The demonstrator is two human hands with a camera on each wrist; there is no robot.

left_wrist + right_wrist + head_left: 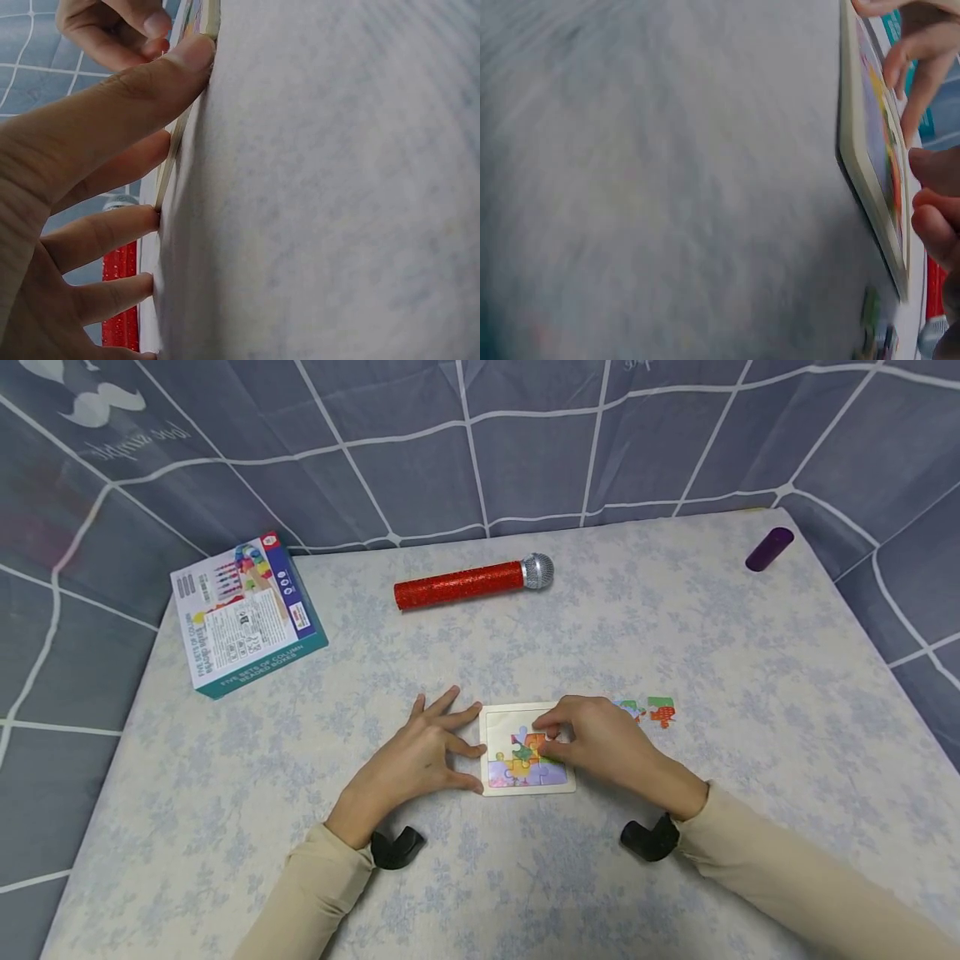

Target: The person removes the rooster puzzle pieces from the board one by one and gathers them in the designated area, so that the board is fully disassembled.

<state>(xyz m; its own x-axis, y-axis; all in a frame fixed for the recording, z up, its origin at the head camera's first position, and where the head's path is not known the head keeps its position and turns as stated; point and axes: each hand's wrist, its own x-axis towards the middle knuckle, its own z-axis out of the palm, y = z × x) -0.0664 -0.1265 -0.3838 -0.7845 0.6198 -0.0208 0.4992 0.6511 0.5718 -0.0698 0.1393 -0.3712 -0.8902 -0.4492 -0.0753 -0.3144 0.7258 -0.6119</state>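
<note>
A small jigsaw puzzle in a pale wooden tray [528, 791] lies on the table, its lower part filled with lilac, yellow and orange pieces. Spread along the tray's left edge, my left hand [423, 752] touches it with thumb and fingertips. My right hand [603, 739] is over the tray's right side, thumb and fingers bent together at an orange puzzle piece [535, 741], which they pinch. Part of that piece is hidden by the fingers. In the right wrist view, the thumb and fingertips [934, 225] are close above the puzzle surface.
Loose puzzle pieces [662, 711] lie right of the tray, partly behind my right hand. Farther back are a red glittery microphone [461, 587], a boxed bead set [247, 614] at left and a purple cylinder [769, 550] at far right. A tiled-pattern curtain [525, 460] borders the table.
</note>
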